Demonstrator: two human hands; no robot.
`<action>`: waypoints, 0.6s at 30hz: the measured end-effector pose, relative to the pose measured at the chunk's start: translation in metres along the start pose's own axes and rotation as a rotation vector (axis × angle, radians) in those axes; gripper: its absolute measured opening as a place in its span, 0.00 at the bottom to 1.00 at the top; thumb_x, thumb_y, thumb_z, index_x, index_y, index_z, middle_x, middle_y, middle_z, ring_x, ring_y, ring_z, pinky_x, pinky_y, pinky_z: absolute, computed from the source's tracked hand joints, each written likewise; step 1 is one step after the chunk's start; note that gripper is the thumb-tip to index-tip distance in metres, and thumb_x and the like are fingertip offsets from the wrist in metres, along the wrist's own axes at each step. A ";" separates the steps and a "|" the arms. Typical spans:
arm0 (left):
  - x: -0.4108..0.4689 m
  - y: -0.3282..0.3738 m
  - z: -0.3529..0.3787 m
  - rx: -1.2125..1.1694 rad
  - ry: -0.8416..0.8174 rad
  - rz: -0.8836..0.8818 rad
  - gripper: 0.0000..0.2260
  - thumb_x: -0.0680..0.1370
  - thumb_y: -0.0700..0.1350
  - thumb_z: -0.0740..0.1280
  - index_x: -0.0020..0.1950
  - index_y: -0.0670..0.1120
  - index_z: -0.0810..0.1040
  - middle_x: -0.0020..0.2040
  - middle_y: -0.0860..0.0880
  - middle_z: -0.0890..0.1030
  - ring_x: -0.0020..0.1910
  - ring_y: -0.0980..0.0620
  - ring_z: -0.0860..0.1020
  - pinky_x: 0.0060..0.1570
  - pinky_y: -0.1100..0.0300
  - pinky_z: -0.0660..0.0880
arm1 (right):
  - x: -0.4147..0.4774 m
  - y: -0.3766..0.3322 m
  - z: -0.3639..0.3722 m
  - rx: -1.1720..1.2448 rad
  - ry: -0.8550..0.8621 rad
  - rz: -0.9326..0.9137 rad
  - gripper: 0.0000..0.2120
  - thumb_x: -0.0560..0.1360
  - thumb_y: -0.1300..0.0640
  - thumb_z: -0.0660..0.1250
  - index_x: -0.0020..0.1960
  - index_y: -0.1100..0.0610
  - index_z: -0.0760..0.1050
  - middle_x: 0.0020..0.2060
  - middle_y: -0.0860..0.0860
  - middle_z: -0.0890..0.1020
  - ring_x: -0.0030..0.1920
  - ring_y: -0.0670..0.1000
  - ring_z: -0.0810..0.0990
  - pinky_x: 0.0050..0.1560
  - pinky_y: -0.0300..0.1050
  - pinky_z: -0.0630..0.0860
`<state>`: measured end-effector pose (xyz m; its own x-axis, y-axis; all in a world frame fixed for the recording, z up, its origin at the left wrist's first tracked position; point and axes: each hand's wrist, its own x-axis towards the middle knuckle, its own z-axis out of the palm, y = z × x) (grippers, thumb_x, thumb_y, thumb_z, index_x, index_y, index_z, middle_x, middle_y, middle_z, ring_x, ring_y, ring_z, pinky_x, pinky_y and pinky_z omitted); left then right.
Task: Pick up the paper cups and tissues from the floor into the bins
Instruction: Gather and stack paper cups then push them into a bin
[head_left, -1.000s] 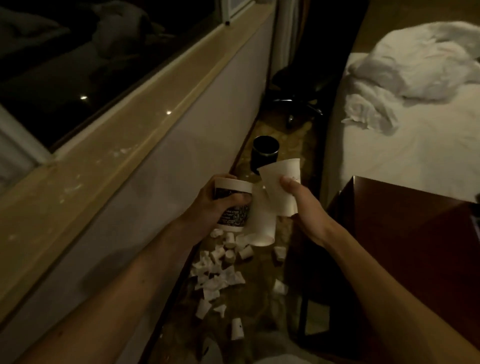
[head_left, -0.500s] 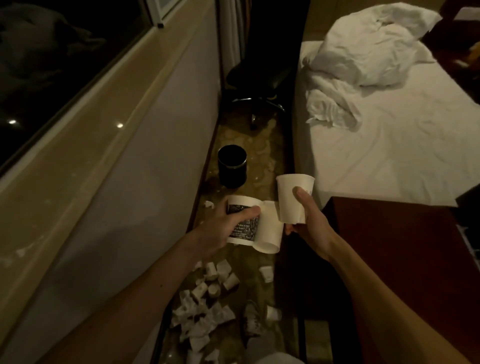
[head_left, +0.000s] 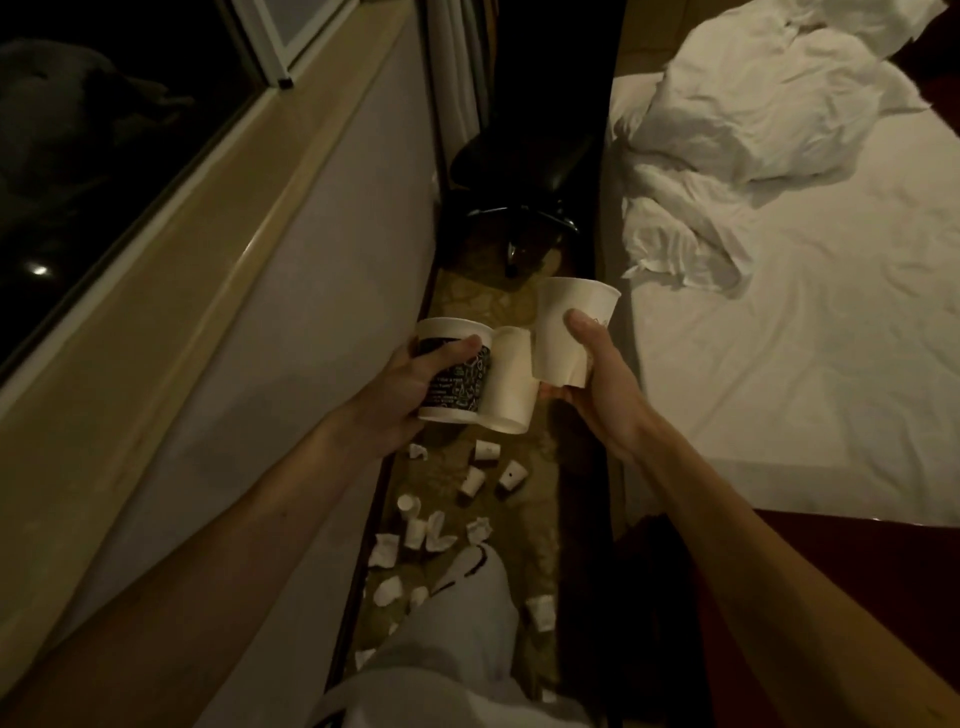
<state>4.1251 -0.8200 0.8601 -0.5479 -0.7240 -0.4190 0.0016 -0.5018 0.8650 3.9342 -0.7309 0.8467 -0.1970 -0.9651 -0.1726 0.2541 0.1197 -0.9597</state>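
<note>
Fingers (head_left: 457, 347) of your left hand (head_left: 410, 384) curl round a black printed cup (head_left: 460, 376), a plain cup (head_left: 511, 387) tucked just beside it; your right hand (head_left: 597, 379) pinches another white cup (head_left: 563, 322) by its wall. Below both hands, small cups (head_left: 509, 475) and crumpled tissues (head_left: 387, 551) litter the floor (head_left: 483, 304). All look light and crushable: grip mid-wall, gently.

Dim warm light. Left, a dark window (head_left: 104, 130) above a wide wooden sill (head_left: 182, 291) and pale wall (head_left: 322, 291); a narrow mottled floor (head_left: 475, 299) runs to a black swivel chair (head_left: 524, 169). Right, a white bed (head_left: 805, 364) with rumpled duvet (head_left: 769, 104)
</note>
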 end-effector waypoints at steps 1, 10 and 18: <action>0.013 0.002 0.001 -0.011 -0.004 -0.013 0.35 0.67 0.50 0.77 0.70 0.42 0.70 0.52 0.45 0.83 0.48 0.48 0.84 0.40 0.54 0.81 | 0.011 0.002 -0.005 0.005 0.010 0.007 0.31 0.69 0.32 0.62 0.63 0.51 0.73 0.58 0.59 0.80 0.57 0.59 0.80 0.55 0.57 0.77; 0.185 0.045 0.005 -0.005 -0.094 -0.052 0.37 0.63 0.49 0.80 0.69 0.47 0.71 0.55 0.45 0.83 0.53 0.45 0.83 0.44 0.51 0.80 | 0.155 -0.005 -0.069 0.001 0.099 0.038 0.20 0.75 0.39 0.64 0.64 0.45 0.72 0.55 0.47 0.84 0.56 0.50 0.83 0.51 0.46 0.81; 0.290 0.089 -0.011 -0.027 -0.032 -0.013 0.29 0.60 0.50 0.81 0.60 0.55 0.78 0.54 0.47 0.82 0.49 0.48 0.84 0.41 0.51 0.80 | 0.274 -0.032 -0.095 -0.036 0.047 0.108 0.24 0.74 0.40 0.64 0.66 0.51 0.73 0.54 0.49 0.84 0.54 0.52 0.84 0.46 0.42 0.80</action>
<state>3.9757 -1.0799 0.8126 -0.5744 -0.7023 -0.4206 0.0168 -0.5238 0.8517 3.7821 -0.9775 0.8090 -0.2147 -0.9343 -0.2847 0.2422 0.2314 -0.9422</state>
